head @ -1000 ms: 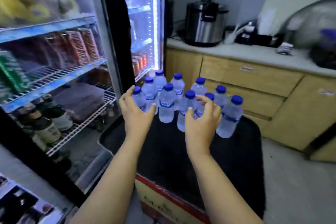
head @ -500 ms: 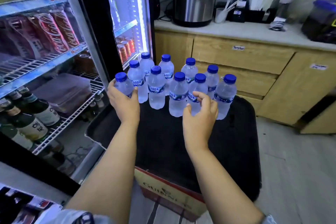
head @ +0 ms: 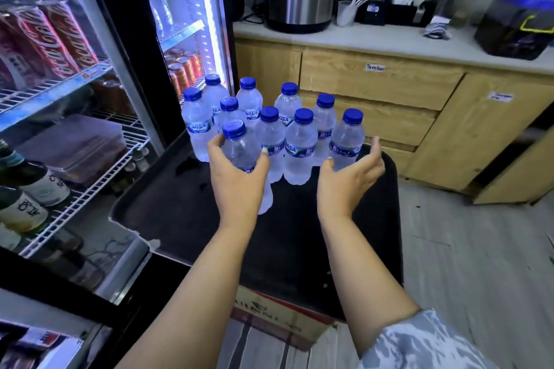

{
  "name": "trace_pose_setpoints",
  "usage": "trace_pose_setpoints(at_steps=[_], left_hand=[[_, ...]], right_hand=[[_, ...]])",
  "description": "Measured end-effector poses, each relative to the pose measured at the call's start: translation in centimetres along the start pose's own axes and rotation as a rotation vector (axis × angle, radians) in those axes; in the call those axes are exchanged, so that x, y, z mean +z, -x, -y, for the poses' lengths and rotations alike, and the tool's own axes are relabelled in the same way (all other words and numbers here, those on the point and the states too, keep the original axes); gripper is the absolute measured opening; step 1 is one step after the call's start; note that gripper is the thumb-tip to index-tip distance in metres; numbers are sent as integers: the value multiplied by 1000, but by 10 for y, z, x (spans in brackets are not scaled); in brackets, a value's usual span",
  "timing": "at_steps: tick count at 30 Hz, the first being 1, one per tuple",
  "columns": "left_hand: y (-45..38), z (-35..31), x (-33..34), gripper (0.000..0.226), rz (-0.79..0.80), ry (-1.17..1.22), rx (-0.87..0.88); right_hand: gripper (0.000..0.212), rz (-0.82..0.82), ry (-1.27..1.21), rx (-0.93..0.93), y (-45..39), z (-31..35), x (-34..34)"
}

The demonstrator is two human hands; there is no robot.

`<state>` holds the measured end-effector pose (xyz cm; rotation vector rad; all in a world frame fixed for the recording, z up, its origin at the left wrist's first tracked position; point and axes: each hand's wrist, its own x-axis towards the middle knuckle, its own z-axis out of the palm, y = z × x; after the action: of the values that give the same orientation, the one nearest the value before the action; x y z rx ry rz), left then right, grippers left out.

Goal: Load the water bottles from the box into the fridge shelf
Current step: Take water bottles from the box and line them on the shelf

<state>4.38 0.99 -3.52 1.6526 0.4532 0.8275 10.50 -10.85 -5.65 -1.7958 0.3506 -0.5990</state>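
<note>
The left hand (head: 238, 177) gripped one Aqua water bottle (head: 241, 153), lifted clear of the black tray (head: 168, 219). The right hand (head: 349, 177) was spread, holding nothing, beside the remaining bottles (head: 299, 141). Next step, by judgement: transfer to the fridge shelf (head: 99, 177).

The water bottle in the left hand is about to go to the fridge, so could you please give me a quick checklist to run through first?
1. Left hand grips the water bottle: ok, fingers and thumb curl round its body.
2. Blue cap in place on that bottle: ok; how tight, cannot tell.
3. Right hand free: ok, open and holding nothing, close to the rightmost bottle.
4. Fridge door open: ok, the wire shelves are exposed.
5. Room on a shelf: cannot tell; the near shelves show cola cans and dark bottles.
6. Remaining bottles on the black tray upright: ok.
</note>
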Motion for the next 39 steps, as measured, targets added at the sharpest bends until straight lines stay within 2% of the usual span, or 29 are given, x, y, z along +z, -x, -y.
trace_pose_setpoints(at_steps=[4, 8, 16, 23, 29, 39], left_hand=[[7, -1, 11, 54, 33, -9, -21], [8, -4, 15, 53, 43, -13, -32], [13, -14, 10, 53, 62, -36, -10], [16, -25, -9, 51, 50, -19, 22], [4, -36, -61, 50, -31, -32, 60], [-39, -67, -252, 54, -432, -201, 152]], right_hand=[[90, 100, -26, 38, -22, -18, 0], [85, 191, -108, 104, -31, -28, 0], [62, 52, -76, 15, -17, -24, -14], [58, 20, -128, -129, 35, 5, -41], [60, 237, -231, -200, 94, 50, -26], [56, 730, -471, -228, 228, 145, 47]])
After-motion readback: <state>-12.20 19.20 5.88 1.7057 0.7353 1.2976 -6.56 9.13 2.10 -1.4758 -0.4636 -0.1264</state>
